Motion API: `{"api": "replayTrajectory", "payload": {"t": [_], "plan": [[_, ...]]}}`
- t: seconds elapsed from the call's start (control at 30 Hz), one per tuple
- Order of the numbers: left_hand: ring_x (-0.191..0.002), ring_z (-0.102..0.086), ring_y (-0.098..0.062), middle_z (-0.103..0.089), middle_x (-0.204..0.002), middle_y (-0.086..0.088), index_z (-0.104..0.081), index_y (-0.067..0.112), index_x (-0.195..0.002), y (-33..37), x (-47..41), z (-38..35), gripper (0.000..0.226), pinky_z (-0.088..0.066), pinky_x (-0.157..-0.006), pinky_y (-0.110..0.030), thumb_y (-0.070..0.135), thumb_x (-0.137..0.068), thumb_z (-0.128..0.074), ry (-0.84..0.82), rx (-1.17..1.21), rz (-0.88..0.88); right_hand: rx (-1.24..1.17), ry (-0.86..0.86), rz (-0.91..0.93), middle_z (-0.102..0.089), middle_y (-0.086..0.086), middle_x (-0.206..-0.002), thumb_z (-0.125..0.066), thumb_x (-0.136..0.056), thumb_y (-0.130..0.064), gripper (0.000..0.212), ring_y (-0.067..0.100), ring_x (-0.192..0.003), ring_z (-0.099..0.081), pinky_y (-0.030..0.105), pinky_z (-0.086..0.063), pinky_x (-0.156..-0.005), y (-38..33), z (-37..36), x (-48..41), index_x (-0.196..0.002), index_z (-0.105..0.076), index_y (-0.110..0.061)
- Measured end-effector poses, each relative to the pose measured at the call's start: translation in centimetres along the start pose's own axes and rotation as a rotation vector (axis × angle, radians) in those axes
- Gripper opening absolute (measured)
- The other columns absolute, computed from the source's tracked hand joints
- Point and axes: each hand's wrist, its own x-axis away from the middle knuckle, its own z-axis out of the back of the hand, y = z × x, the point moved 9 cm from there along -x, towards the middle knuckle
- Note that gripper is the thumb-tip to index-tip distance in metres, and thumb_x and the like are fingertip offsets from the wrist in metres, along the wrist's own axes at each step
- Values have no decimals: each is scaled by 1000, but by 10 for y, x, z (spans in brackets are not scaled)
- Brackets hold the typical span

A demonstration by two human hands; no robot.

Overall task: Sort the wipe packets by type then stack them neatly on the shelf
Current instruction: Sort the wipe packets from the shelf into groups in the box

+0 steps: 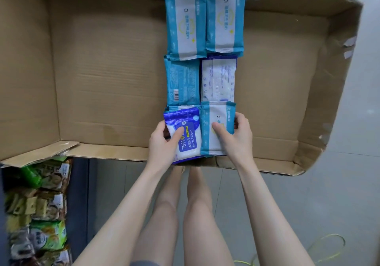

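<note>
Near box (pixel 123 80) edge | left hand (pixel 162 144): blue-white packet (pixel 190 142) | right hand (pixel 238 140): teal packet (pixel 208 144)

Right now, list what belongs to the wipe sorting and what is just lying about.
Job: alcohol wipes packet, front teal packet, middle teal packet, white-backed packet, back-left teal packet, back-right teal packet, cardboard box.
Lying about: snack bags below left, yellow cable on the floor.

Teal-and-white wipe packets (pixel 224 17), dark blue alcohol wipes packet (pixel 185 134) with white panel, brown cardboard tray (pixel 102 70)
</note>
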Motion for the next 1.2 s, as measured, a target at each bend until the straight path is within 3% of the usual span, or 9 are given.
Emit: {"api": "replayTrajectory", "payload": {"t": [0.13, 0.23, 0.37, 0.63, 0.77, 0.9, 1.0, 1.13, 1.2], "plan": [[-82, -65, -8, -67, -99, -4, -60, 9, -104, -2, -1, 3, 20, -54, -69, -23, 16, -86, -67, 90, -94, -17, 1, -5, 10, -47, -24, -100, -63, -72, -44, 31, 13, -110, -51, 47, -37, -103, -3, 0, 3, -99, -46, -43], [-97, -55, -13, -52, -106, 2, -59, 10, -113, 5, 3, 6, 33, -45, -82, -19, 23, -85, -69, 197, -263, -92, 59, -1, 6, -42, -20, -100, -59, -73, -46, 39, 14, -109, -48, 40, -33, -105, -6, 0, 7, -108, -47, -35], [-113, -47, -18, -44, -114, 3, -54, 11, -120, 7, 6, 6, 42, -42, -98, -35, 29, -86, -68, 208, -375, -101, 87, 19, -8, -42, -11, -112, -60, -73, -45, 53, 17, -111, -48, 45, -35, -104, -10, 4, 10, -120, -49, -23], [-117, -46, -19, -45, -126, -5, -47, 8, -125, 54, 6, 14, 43, -39, -100, -36, 22, -89, -63, 281, -404, -193, 164, 21, 91, -42, 4, -129, -65, -87, -27, 53, 22, -118, -45, 39, -38, -103, -43, 19, -1, -132, -44, -10], [-110, -48, -15, -45, -114, 5, -53, 13, -116, 90, -11, 5, 29, -43, -96, -37, 23, -91, -61, 259, -370, -255, 157, 47, 177, -45, 2, -127, -61, -91, -24, 36, 18, -114, -45, 25, -35, -93, -83, 26, -22, -123, -52, -12], [-106, -46, -12, -46, -112, 3, -54, 10, -118, 128, -42, -13, 29, -40, -97, -34, 21, -91, -60, 226, -326, -312, 144, 70, 273, -49, 3, -124, -59, -91, -22, 30, 19, -113, -48, 26, -38, -94, -126, 28, -57, -120, -55, -12], [-114, -44, -15, -47, -121, -2, -49, 10, -125, 152, -71, -20, 41, -36, -100, -29, 28, -90, -61, 261, -311, -326, 148, 120, 333, -49, 4, -124, -59, -91, -23, 35, 18, -111, -47, 24, -37, -91, -154, 29, -83, -122, -53, -11], [-113, -47, -17, -45, -119, -1, -50, 15, -122, 165, -107, -27, 49, -42, -100, -39, 41, -83, -66, 247, -283, -284, 169, 125, 305, -44, 5, -129, -63, -88, -32, 54, 19, -117, -43, 31, -40, -98, -169, 20, -113, -132, -43, -8], [-112, -46, -17, -44, -118, -1, -50, 14, -122, 168, -117, -29, 55, -43, -99, -36, 43, -80, -70, 250, -314, -256, 224, 130, 262, -41, 8, -132, -66, -85, -38, 63, 21, -120, -38, 30, -36, -100, -169, 17, -125, -134, -40, -7]]}}
